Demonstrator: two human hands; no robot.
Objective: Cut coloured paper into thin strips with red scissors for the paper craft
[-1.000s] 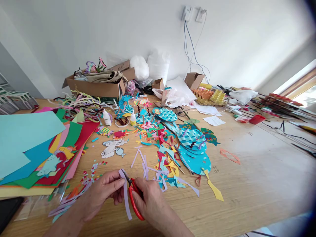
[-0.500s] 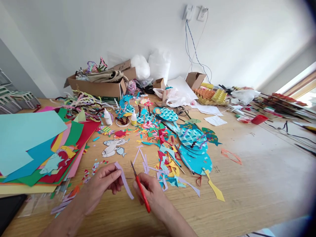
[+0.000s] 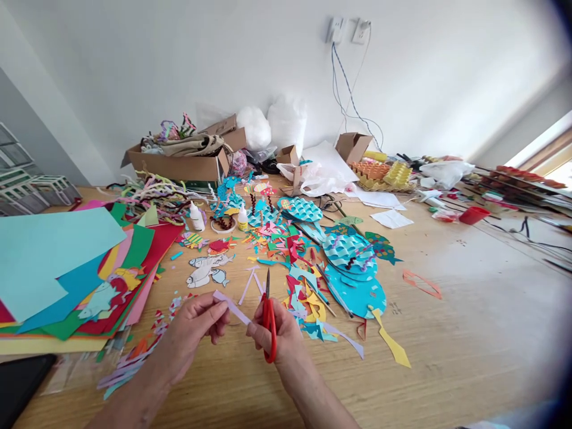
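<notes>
My left hand (image 3: 203,322) pinches one end of a narrow lilac paper strip (image 3: 233,308) between thumb and fingers. The strip slopes down to my right hand (image 3: 279,330), whose thumb and finger meet its other end. Red-handled scissors (image 3: 269,333) are also in my right hand, with their dark blades pointing up and away and looking closed. Beyond the hands lie loose lilac strips (image 3: 245,288) and a heap of coloured paper scraps (image 3: 313,301). White paper fish (image 3: 201,274) rest ahead of my left hand.
Coloured sheets (image 3: 58,250) are stacked at the left, near a black flat object (image 3: 22,381). Glue bottles (image 3: 196,217), blue scaly paper shapes (image 3: 348,253) and a cardboard box (image 3: 179,164) stand or lie farther back. A red cup (image 3: 474,215) is at the right.
My right hand has come up to the strip's free end. The scissors have swung from a leftward tilt to nearly straight ahead, and the strip has lifted to a flatter slope.
</notes>
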